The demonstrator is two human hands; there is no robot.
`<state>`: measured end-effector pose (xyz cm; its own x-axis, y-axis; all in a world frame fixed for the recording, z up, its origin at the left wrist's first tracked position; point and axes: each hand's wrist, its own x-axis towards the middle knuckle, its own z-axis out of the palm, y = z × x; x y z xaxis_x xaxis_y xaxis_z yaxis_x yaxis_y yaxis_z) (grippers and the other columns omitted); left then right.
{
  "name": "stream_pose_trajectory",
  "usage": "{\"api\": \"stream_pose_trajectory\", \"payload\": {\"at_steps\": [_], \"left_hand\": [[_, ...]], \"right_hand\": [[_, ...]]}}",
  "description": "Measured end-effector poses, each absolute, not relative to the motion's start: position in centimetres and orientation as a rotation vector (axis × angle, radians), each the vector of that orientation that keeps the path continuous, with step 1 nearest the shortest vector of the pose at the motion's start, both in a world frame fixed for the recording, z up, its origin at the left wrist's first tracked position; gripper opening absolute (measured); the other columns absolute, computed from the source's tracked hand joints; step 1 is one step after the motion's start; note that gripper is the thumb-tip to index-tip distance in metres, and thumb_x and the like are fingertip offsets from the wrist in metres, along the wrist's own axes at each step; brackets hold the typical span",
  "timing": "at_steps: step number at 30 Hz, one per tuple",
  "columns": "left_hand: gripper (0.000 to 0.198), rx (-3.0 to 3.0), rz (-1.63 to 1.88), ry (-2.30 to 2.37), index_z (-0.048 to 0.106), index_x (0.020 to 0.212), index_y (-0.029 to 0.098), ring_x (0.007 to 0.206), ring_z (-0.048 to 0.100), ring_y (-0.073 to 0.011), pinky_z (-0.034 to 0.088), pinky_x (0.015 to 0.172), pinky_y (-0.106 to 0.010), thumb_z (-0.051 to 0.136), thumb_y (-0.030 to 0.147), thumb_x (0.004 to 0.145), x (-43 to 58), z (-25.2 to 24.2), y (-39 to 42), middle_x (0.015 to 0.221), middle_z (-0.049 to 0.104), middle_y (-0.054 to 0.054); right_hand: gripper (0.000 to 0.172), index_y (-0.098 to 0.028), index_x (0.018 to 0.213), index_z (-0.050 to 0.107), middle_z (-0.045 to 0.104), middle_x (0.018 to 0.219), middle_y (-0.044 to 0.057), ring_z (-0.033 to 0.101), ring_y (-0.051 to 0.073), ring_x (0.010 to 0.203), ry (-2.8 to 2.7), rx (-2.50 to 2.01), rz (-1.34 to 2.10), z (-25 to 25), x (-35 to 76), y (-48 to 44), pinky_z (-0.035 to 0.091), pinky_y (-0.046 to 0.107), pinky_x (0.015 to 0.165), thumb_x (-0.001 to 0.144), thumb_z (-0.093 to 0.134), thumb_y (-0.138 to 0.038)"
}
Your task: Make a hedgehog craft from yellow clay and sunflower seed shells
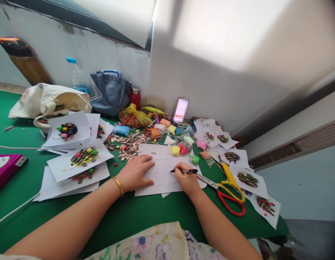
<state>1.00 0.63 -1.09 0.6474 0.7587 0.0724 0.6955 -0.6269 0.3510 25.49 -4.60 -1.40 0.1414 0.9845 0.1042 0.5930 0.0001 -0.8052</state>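
Note:
My right hand (187, 180) grips a black pen (187, 171), its tip at a sheet of white paper (148, 189). A faint line drawing (163, 169) of a rounded, spiky-backed shape is on that sheet, left of the pen tip. My left hand (137, 172) lies flat on the sheet's left part, fingers spread. Just right of my right hand lie scissors (224, 191) with one red and one yellow handle. Beyond the paper are striped sunflower seeds (131, 144) in a loose pile and several small packets of coloured clay (180, 148).
Paper cards (83, 159) with seed-and-clay figures are stacked at left; more cards (248, 179) line the right edge. Behind stand a blue bag (110, 94), a cream tote (48, 101), a water bottle (77, 77) and a blurred phone (180, 109). A purple device (7, 169) lies far left.

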Motion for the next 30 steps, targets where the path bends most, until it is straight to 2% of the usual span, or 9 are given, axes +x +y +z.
{"api": "stream_pose_trajectory", "payload": {"at_steps": [13,22,25,30], "left_hand": [[0.071,2.588,0.29,1.172,0.058,0.129,0.028,0.134,0.039,-0.0317,0.029,0.111,-0.05,0.074,0.057,0.067,1.0,-0.9,0.6,0.146,0.047,-0.009],[0.07,2.569,0.3,1.168,0.058,0.129,0.028,0.135,0.039,-0.0323,0.027,0.111,-0.05,0.074,0.056,0.067,1.0,-1.0,0.7,0.146,0.047,-0.009],[0.069,2.564,0.323,1.16,0.059,0.129,0.029,0.135,0.039,-0.0328,0.027,0.111,-0.049,0.074,0.055,0.067,1.0,-1.1,0.7,0.145,0.047,-0.008],[0.069,2.57,0.329,1.168,0.058,0.129,0.028,0.134,0.039,-0.0329,0.028,0.111,-0.05,0.073,0.054,0.068,1.0,-1.1,0.5,0.145,0.047,-0.008]], "right_hand": [[0.015,-0.021,0.072,0.062,0.056,0.06,-0.002,0.05,0.015,0.057,-1.522,-1.682,0.629,-1.5,25.9,-4.4,0.035,0.026,0.053,0.075,0.047,-0.023],[0.016,-0.021,0.068,0.061,0.059,0.062,-0.001,0.054,0.017,0.064,-1.511,-1.647,0.567,-1.6,26.3,-4.2,0.039,0.027,0.059,0.074,0.046,-0.022],[0.017,-0.021,0.079,0.063,0.062,0.069,0.0,0.056,0.018,0.068,-1.533,-1.657,0.468,-1.6,26.8,-4.0,0.042,0.028,0.065,0.08,0.046,-0.023],[0.024,-0.02,0.102,0.063,0.065,0.098,0.008,0.058,0.023,0.095,-1.823,-1.565,0.189,-1.3,28.0,-4.3,0.042,0.034,0.087,0.09,0.044,-0.024]]}}
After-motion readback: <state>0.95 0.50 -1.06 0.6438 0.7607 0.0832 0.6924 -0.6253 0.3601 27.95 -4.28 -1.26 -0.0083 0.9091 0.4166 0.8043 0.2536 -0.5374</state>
